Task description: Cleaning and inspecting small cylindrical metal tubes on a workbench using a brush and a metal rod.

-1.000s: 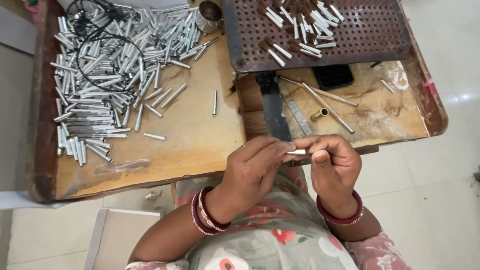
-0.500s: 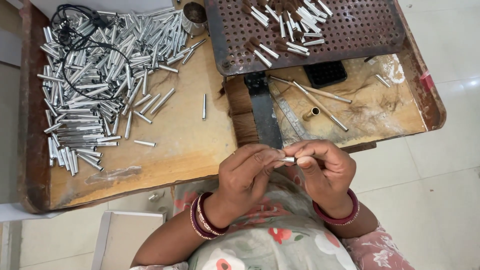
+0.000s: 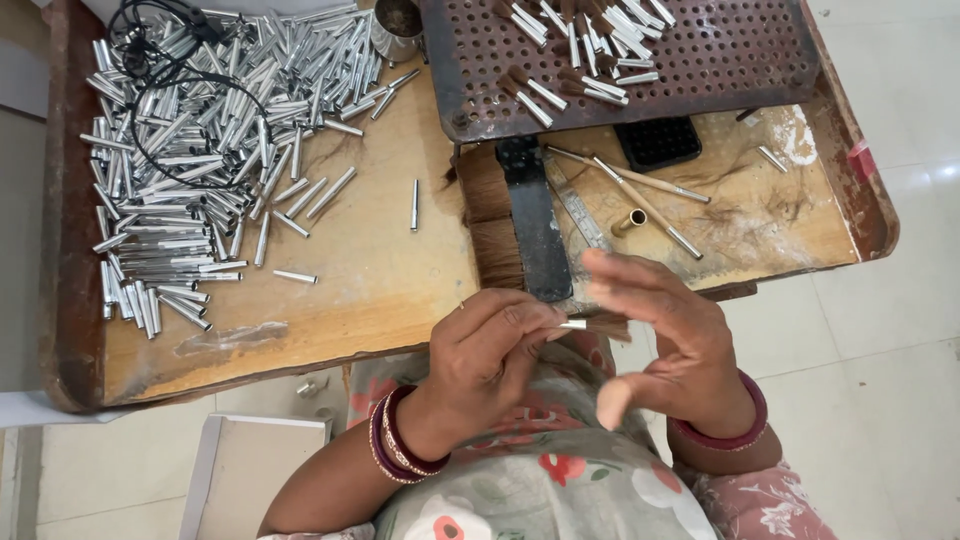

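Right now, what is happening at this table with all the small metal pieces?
A person sits at a wooden tray table. The left hand pinches a small metal tube with a tuft of brown hair at its end, like a little brush head. The right hand is open beside it, fingers spread, not gripping. A big pile of loose metal tubes lies on the left of the tray. A perforated rack at the top holds finished pieces.

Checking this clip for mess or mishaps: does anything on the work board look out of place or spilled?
A black cable lies looped across the heap of silver metal tubes, and loose brown hair strands are scattered on the wooden board. Two small metal pieces lie on the floor below its edge. Nothing looks damaged.
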